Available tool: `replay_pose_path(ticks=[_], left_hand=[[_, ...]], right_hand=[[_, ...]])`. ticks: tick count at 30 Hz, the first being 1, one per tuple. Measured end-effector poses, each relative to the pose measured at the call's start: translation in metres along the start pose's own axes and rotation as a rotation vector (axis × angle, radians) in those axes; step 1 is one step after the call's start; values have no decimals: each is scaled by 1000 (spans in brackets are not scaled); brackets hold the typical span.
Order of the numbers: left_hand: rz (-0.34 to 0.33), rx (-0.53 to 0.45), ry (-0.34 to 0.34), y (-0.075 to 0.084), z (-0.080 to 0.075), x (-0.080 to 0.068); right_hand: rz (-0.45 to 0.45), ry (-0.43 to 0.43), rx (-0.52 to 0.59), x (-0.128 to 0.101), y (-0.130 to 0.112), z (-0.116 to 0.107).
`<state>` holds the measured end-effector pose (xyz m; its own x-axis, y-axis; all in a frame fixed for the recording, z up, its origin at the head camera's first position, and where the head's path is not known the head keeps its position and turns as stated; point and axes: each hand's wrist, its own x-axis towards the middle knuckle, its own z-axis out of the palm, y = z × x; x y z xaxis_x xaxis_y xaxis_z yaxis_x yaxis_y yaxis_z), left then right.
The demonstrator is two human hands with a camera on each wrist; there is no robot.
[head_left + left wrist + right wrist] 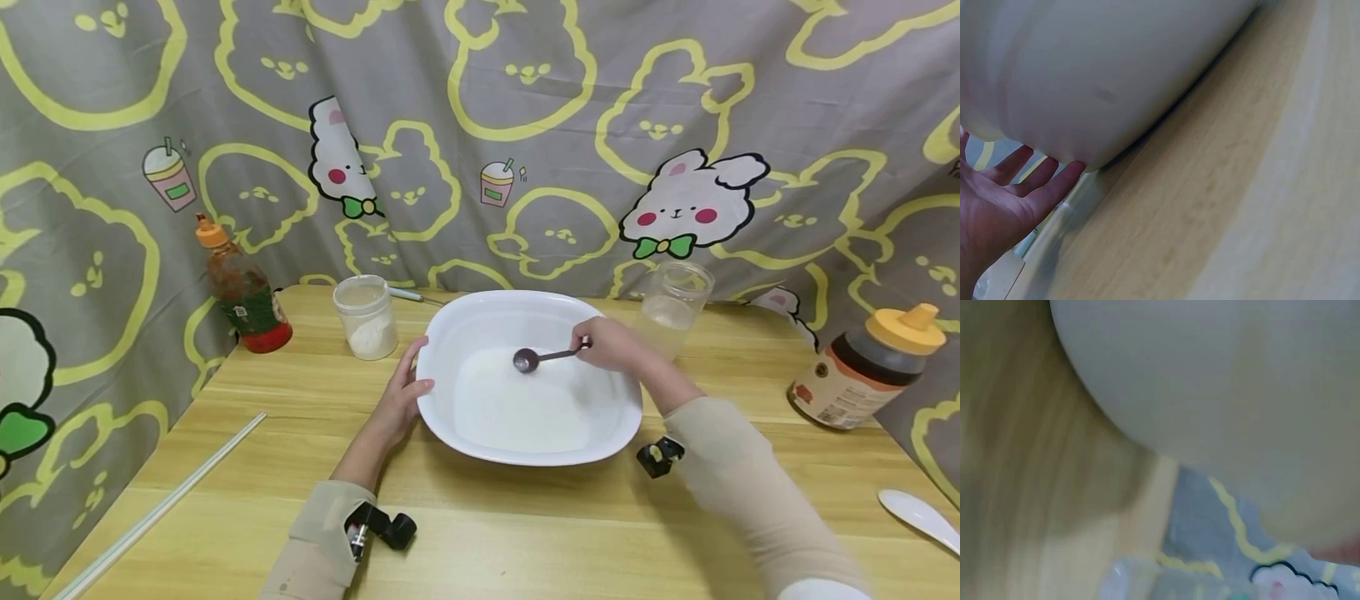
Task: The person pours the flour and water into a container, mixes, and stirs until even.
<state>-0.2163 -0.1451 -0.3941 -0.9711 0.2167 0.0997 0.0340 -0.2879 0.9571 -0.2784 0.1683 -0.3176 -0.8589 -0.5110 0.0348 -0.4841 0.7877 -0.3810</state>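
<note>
Left hand (397,400) flat against my bowl (457,417), fingers straight, steadying. Right hand (611,343) pinches spoon (527,360) over white liquid: stirring step, I judge. Next: keep bowl braced, spoon low.

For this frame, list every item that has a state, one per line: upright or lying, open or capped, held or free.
white dish: on the table, white contents inside
left hand: fingers straight, against the dish's outer wall
right hand: pinching the spoon handle
spoon: held, bowl down in the dish
small jar: upright, lidless, white powder inside
clear jar: upright, lidless
red-based bottle: upright, capped
dark bottle: tilted, capped
white spoon: lying free
</note>
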Motion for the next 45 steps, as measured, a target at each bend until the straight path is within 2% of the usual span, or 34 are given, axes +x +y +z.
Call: replay_pose_path(ticks=[4,8,13,17,20,24,27,30,34,37,39,42,45], left_hand=[[2,-3,-6,0,0,0],[2,-9,-10,0,0,0],[2,-12,-7,-1,0,1],[5,-8,-9,-1,0,2],[7,-5,-14,0,0,1],[3,-3,-13,1,0,1],[2,-1,-10,1,-1,1],[-1,0,-14,1,-1,1],[-7,-7,-16,0,-1,0],[-8,-14,-15,0,-1,0],[-7,-15,-13,-1,-1,0],[-1,-15,-10,-1,-1,0],[14,-16,-21,-1,0,0]], right_hand=[[-43,-17,151,11,-11,17],[-68,-130,265,9,-24,26],[-138,-295,297,-7,-25,19],[-159,-352,240,-25,-17,-2],[-112,-348,159,-34,-10,-21],[-12,-283,28,-36,-2,-39],[17,-190,-62,-29,4,-40],[5,-91,-105,-17,7,-30],[44,-27,-5,0,3,-9],[89,-24,110,11,-5,8],[80,-28,157,16,-11,17],[53,-78,229,19,-22,29],[-12,-156,312,15,-31,34]])
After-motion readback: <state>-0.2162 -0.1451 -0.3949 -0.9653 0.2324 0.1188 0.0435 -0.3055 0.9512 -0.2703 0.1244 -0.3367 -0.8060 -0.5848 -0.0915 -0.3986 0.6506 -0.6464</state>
